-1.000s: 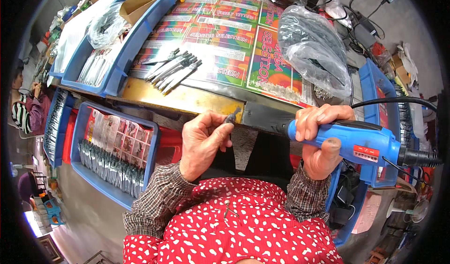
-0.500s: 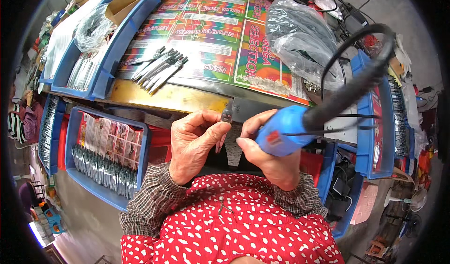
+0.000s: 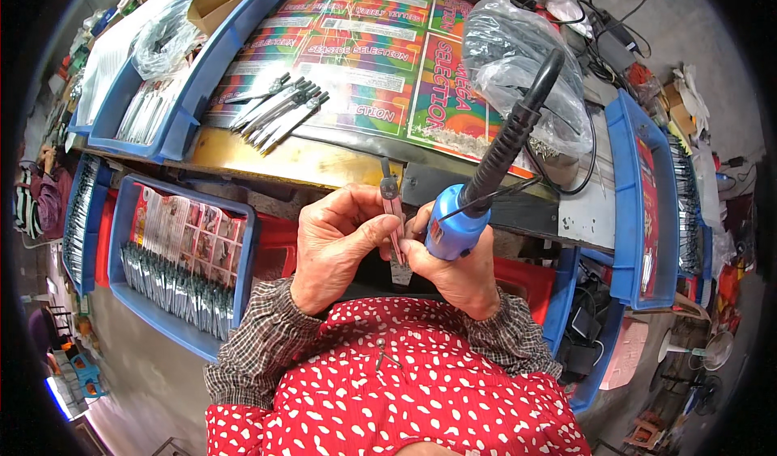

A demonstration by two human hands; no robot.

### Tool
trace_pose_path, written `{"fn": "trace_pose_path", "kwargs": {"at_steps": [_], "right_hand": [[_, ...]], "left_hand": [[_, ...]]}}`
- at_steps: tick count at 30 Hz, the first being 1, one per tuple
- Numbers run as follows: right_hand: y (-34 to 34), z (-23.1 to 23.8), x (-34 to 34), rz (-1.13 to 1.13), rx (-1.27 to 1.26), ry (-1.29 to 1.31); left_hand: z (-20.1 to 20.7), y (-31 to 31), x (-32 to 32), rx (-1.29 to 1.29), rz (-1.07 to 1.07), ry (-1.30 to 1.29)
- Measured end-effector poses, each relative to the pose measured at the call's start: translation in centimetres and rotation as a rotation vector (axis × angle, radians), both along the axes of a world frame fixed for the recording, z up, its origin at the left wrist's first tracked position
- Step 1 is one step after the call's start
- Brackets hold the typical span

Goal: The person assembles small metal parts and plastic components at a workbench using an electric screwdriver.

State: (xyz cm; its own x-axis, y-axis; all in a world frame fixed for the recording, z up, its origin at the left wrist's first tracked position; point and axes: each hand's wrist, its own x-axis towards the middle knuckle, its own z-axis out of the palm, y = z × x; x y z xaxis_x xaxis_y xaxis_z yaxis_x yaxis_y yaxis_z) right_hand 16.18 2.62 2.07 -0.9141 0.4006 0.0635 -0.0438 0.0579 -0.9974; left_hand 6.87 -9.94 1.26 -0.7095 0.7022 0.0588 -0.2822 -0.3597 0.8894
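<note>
One slender metal piece with a dark head point(image 3: 390, 189) stood near-upright at centre, pinched thumb-against-finger by your left hand point(image 3: 328, 250). One blue plastic power driver with a black ribbed cable point(image 3: 455, 220) was just beside it, toward three o'clock, the fingers of your right hand point(image 3: 460, 282) closed around it. One heap of slim silver-and-black pieces point(image 3: 279, 114) lay at ten o'clock; one filled blue plastic tray point(image 3: 247, 268) sat near nine.
</note>
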Motion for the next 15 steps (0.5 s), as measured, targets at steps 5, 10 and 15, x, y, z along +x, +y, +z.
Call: {"fn": "trace_pose_path", "kwargs": {"at_steps": [5, 10, 15], "right_hand": [[-0.01, 0.00, 0.06, 0.011, -0.076, -0.050], [0.22, -0.11, 0.16, 0.027, -0.082, -0.089], [0.08, 0.01, -0.13, 0.009, -0.130, -0.124]], "left_hand": [[-0.57, -0.31, 0.03, -0.042, 0.010, 0.029], [-0.80, -0.43, 0.04, -0.046, 0.008, 0.041], [-0.98, -0.10, -0.01, -0.014, 0.027, 0.033]]}}
